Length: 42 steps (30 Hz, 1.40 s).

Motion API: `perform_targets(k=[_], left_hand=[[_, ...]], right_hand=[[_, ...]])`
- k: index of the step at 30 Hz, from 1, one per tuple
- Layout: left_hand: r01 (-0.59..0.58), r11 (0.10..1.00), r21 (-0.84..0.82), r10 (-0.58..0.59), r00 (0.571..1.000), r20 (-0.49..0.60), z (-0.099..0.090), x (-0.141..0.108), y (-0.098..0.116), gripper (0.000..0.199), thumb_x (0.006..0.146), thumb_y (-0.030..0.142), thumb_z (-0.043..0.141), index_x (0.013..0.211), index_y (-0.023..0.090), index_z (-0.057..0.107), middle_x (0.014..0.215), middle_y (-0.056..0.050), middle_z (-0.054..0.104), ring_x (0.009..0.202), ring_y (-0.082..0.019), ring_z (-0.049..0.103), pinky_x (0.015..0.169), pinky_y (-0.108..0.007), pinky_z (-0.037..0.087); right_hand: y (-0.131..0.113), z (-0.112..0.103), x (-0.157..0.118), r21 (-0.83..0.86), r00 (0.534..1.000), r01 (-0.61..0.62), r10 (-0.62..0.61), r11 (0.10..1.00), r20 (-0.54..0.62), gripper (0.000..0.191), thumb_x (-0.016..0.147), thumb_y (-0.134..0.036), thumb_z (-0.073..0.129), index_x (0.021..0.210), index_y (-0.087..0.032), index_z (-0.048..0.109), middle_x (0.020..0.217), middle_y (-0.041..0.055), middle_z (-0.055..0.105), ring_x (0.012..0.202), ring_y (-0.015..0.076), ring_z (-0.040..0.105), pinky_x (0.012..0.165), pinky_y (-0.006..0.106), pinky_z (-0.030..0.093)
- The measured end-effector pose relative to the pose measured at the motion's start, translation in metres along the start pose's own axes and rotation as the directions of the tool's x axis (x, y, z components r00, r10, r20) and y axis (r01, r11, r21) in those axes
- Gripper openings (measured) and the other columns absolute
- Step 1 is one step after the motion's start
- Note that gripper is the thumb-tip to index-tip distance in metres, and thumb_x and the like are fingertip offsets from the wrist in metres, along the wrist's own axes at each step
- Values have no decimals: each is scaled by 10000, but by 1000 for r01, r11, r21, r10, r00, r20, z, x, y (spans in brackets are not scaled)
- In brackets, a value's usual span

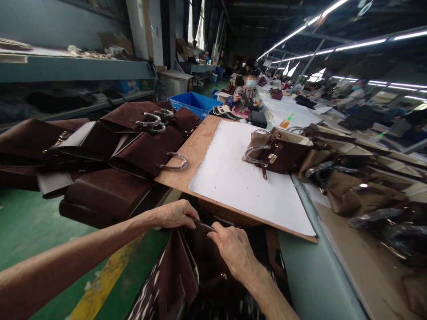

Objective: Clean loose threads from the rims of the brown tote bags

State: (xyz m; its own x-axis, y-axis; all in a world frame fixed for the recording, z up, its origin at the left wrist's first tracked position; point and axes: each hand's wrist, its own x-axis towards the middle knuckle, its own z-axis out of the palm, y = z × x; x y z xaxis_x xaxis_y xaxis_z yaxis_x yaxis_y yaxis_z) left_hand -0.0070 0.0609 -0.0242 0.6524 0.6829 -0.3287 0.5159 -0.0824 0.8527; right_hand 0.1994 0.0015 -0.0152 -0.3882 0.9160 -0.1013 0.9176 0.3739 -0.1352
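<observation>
Here, on the near side of the white sheet [247,178], the brown bag [207,254] sits just below the hands. Left hand [178,214] and right hand [233,248] both pinch what looks like its top edge, running between them.

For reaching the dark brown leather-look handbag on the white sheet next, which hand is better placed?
Probably the right hand: it is nearer the handbag, which sits rightward. The left hand is farther, and both pinch dark material.

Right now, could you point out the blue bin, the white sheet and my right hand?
Blue bin [197,102]: head view, inner wall.
White sheet [230,166]: head view, bare surface.
Right hand [234,249]: head view, back of the hand.
</observation>
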Motion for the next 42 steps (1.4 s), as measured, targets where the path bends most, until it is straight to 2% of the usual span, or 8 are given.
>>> perform_targets(k=[6,18,24,29,32,36,39,42], left_hand=[[-52,998,24,52,999,-6,4,5,0,195,663,230,560,790,148,683,578,32,495,573,-93,408,522,-179,284],[-81,997,-4,81,997,-16,6,7,1,184,693,245,542,738,116,664,544,32,445,535,-82,374,507,-186,273],[-87,996,-14,87,996,-3,7,7,8,156,670,164,509,805,128,578,630,37,521,592,-88,429,540,-185,311],[6,979,-204,-24,996,-87,14,7,8,389,560,114,574,888,157,368,672,51,532,587,-89,433,502,-184,296],[55,934,-354,-110,985,-136,20,1,6,455,557,151,601,930,157,340,668,58,502,547,-74,398,475,-188,258],[52,881,-471,-199,943,-268,25,-16,11,397,604,225,574,936,142,374,696,35,503,600,-88,423,517,-206,284],[29,896,-443,-194,924,-331,26,-29,17,371,683,372,556,929,128,424,782,-13,533,711,-130,481,620,-238,365],[26,943,-333,-172,892,-417,29,-47,30,549,741,489,527,1146,147,385,1066,-97,533,968,-214,496,826,-312,395]], right_hand=[[-13,3,10,45,997,37,-34,998,-64,94,841,-256,514,758,-223,544,728,-26,663,679,150,622,550,272,255],[-6,2,16,226,999,8,-17,974,39,265,883,-331,423,689,-205,553,644,-4,647,600,100,577,541,233,260],[-12,-5,20,322,997,-45,21,946,76,147,848,-321,467,815,-220,567,770,9,671,745,149,617,608,228,321],[-17,-12,34,385,989,-31,-29,923,148,187,784,-271,514,953,-196,541,902,45,671,863,178,612,671,233,353],[-18,-14,40,351,977,25,-97,936,190,144,800,-222,457,869,-189,578,801,32,669,765,158,613,602,231,324],[-20,-18,41,328,970,98,-164,940,180,260,844,-237,382,705,-174,592,636,16,623,604,118,570,529,229,285],[-18,-29,44,264,967,123,-175,957,183,290,840,-249,384,660,-162,593,592,27,605,570,119,548,525,234,289],[-11,-45,55,178,960,89,-132,980,248,269,809,-268,421,667,-150,617,626,53,621,594,134,556,523,232,307]])
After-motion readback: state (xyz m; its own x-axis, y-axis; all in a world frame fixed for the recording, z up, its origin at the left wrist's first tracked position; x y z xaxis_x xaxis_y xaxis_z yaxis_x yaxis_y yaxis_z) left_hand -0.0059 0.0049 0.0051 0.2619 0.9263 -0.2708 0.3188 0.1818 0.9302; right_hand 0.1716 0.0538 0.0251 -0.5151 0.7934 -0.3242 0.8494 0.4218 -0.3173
